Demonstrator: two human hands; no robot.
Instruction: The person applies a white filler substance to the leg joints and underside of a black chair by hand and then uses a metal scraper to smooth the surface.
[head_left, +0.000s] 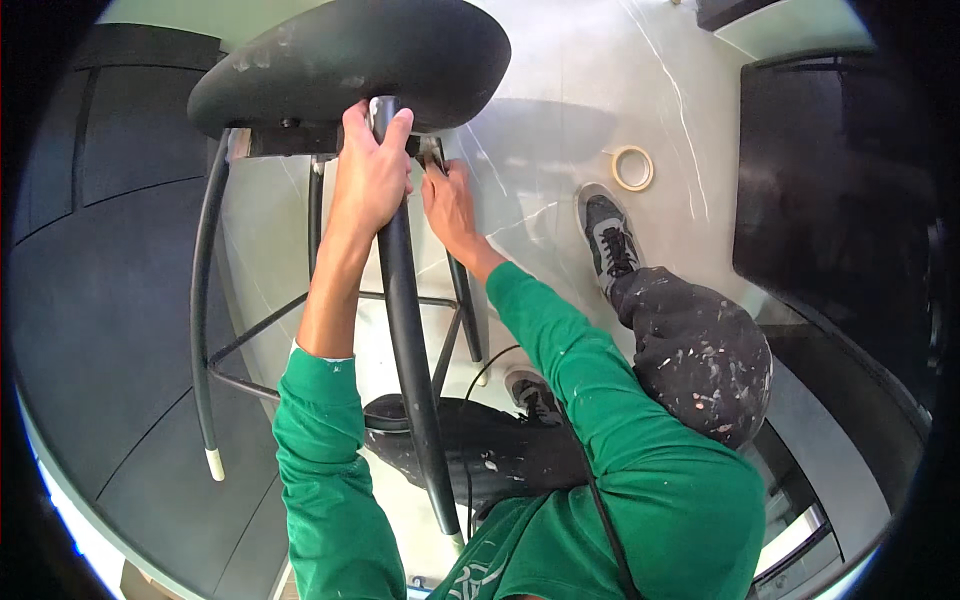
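Observation:
A black stool (350, 70) with a rounded seat and dark metal legs stands in front of me, at the left. My left hand (372, 175) is wrapped round the top of the near stool leg (405, 290), just under the seat, thumb pointing up along it. Close beside it on the right, my right hand (452, 205) reaches beneath the seat with bent fingers. They are closed near a pale metallic bit (430, 148) by the top of another leg; what they pinch there is hidden. Light-coloured tips cap the legs, such as the left one (215, 464).
A roll of tape (649, 170) lies on the pale marbled floor (545, 75), beyond my shoe (608, 235). Dark panelled cabinets (120, 270) line the left side. A dark glossy unit (840, 190) stands on the right. A thin black cord (480, 372) runs near my legs.

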